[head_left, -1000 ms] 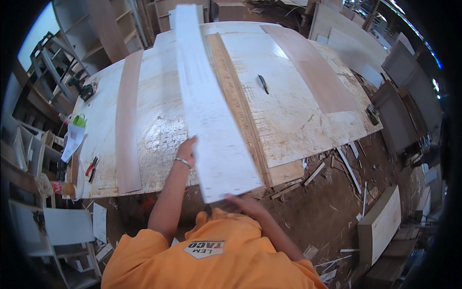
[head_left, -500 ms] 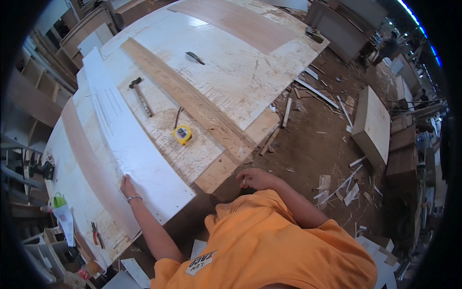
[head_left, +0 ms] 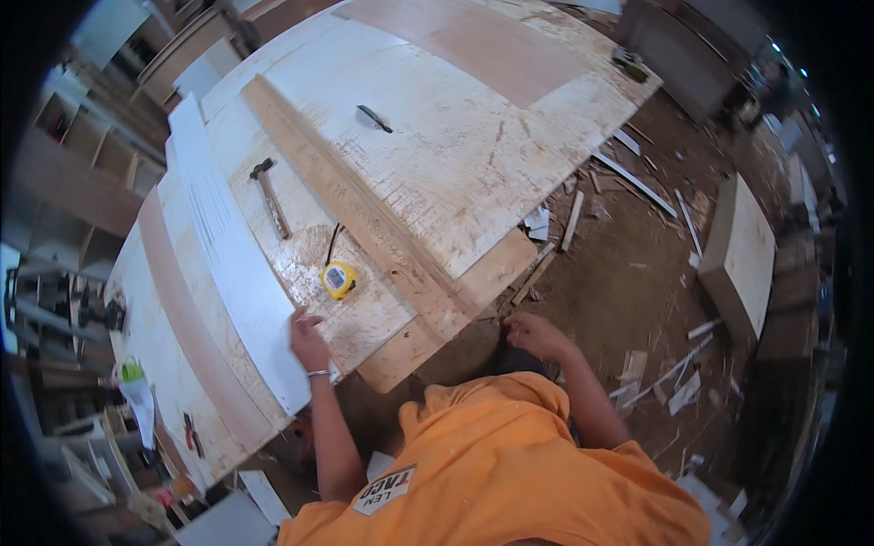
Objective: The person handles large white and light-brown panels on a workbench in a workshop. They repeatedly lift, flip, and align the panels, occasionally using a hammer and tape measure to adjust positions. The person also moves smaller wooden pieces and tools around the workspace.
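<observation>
In the head view, the white board [head_left: 228, 255] lies lengthwise on the table [head_left: 437, 214], between a brown strip [head_left: 187, 314] on its left and a hammer [head_left: 271, 200] on its right. The left hand [head_left: 309, 340] is at the board's near right edge, fingers slightly bent; whether it grips the edge I cannot tell. The right hand [head_left: 539, 337] hangs free beyond the table's near edge, its fingers loosely curled and apart. A yellow tape measure [head_left: 338, 280] lies near the left hand.
</observation>
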A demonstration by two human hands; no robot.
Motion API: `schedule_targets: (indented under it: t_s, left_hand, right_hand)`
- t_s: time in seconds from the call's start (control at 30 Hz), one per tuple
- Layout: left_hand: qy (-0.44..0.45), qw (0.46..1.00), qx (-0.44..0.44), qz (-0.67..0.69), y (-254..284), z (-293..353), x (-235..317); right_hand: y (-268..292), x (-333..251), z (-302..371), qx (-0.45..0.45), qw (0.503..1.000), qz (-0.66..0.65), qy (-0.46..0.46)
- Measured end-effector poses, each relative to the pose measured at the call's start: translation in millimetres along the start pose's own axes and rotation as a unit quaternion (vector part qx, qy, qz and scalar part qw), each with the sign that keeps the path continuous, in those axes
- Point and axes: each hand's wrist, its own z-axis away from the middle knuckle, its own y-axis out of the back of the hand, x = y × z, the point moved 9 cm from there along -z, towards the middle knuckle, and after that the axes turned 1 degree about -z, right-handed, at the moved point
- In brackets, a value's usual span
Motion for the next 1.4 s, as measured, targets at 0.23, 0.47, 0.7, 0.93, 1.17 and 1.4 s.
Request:
schedule_targets:
  t_s: [0.23,0.47,0.7,0.93,1.17,1.4]
  left_hand:
    - [0.042,0.981,-0.061,-0.178,-173.9,91.2,91.9]
    - [0.078,0.948,-0.152,-0.269,-214.8,130.2,109.4]
    - [0.167,0.982,0.057,-0.074,-127.7,94.4,93.0]
    - [0.073,0.975,0.15,-0.148,-47.8,-141.1,43.1]
    - [0.209,0.922,-0.036,-0.324,-102.2,-269.8,-39.6]
    - [0.302,0.945,-0.055,0.114,-112.7,-298.8,-60.3]
  right_hand:
    - [136.3,6.1,-108.5,0.177,0.982,-0.068,-0.01]
    - [112.1,-25.5,-157.3,-0.054,0.975,-0.212,0.021]
    - [90.3,-229.7,-7.2,-0.065,0.97,0.072,0.225]
    - [-24.8,-330.8,51.2,-0.116,0.878,0.255,0.388]
    - [-44.3,-338.7,56.6,-0.071,0.901,0.261,0.339]
    - [-61.2,-355.0,49.6,-0.108,0.92,0.269,0.264]
